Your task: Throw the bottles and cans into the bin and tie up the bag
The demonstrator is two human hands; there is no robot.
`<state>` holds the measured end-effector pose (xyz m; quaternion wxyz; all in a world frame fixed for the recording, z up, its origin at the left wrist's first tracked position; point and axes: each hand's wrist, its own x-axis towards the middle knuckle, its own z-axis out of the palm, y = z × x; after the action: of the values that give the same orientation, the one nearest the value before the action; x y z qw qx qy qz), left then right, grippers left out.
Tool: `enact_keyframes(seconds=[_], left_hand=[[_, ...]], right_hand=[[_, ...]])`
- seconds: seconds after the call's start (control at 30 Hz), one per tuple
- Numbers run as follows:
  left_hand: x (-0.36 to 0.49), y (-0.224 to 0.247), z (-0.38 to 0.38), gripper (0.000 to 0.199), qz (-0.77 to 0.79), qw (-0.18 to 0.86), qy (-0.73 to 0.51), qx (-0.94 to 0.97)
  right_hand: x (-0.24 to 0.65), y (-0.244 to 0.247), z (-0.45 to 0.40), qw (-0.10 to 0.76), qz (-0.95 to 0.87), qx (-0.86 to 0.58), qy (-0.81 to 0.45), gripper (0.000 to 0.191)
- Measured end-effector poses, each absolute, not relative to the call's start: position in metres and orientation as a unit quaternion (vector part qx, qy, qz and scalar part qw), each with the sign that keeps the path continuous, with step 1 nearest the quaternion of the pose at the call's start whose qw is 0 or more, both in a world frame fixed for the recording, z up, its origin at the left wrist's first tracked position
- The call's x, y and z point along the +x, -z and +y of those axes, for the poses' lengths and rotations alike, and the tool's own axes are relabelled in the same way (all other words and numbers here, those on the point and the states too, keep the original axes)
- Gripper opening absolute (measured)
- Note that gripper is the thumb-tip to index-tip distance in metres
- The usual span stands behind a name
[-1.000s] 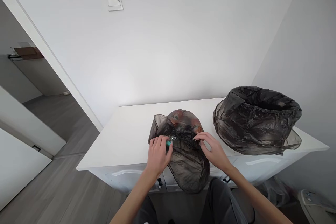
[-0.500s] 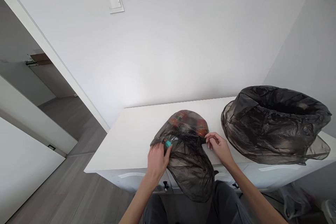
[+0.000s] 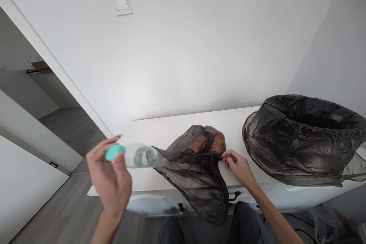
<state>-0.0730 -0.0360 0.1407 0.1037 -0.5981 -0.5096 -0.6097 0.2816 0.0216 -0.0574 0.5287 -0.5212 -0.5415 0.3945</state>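
Note:
My left hand (image 3: 110, 177) grips a clear plastic bottle (image 3: 140, 156) by its teal cap, to the left of a thin black plastic bag (image 3: 197, 183). The bottle lies roughly level in the air, its far end at the bag's open mouth. On the white cabinet top (image 3: 154, 131) rests the bag, its loose edge drooping over the front. Orange-red items (image 3: 217, 143) show through the film; their kind is unclear. My right hand (image 3: 236, 164) pinches the bag's right edge with bent fingers.
A larger bin-like shape lined with a black bag (image 3: 303, 141) stands open at the cabinet's right end. Black handles (image 3: 180, 208) stick out from the cabinet front. A light switch (image 3: 123, 4) is on the wall, and a doorway opens at the left.
My left hand has drawn the bottle out of the bag toward the left. The bag has sagged flatter, while my right hand stays at its edge.

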Motion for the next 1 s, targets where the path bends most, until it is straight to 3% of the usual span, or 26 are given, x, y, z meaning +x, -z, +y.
enact_keyframes(seconds=[0.2, 0.5, 0.77, 1.0], left_hand=[[-0.086, -0.179, -0.004, 0.032, -0.484, 0.178, 0.637, -0.573], [-0.139, -0.114, 0.078, 0.033, -0.601, 0.045, 0.548, -0.580], [-0.157, -0.079, 0.089, 0.063, -0.639, -0.027, 0.549, -0.539], [-0.157, -0.059, 0.094, 0.078, -0.644, -0.043, 0.559, -0.521]], right_hand=[[0.284, 0.065, 0.022, 0.527, -0.543, -0.521, -0.395, 0.017], [0.286, 0.069, 0.027, 0.522, -0.545, -0.526, -0.393, 0.017], [0.286, 0.070, 0.028, 0.512, -0.551, -0.531, -0.391, 0.015], [0.285, 0.075, 0.032, 0.506, -0.559, -0.534, -0.383, 0.016]])
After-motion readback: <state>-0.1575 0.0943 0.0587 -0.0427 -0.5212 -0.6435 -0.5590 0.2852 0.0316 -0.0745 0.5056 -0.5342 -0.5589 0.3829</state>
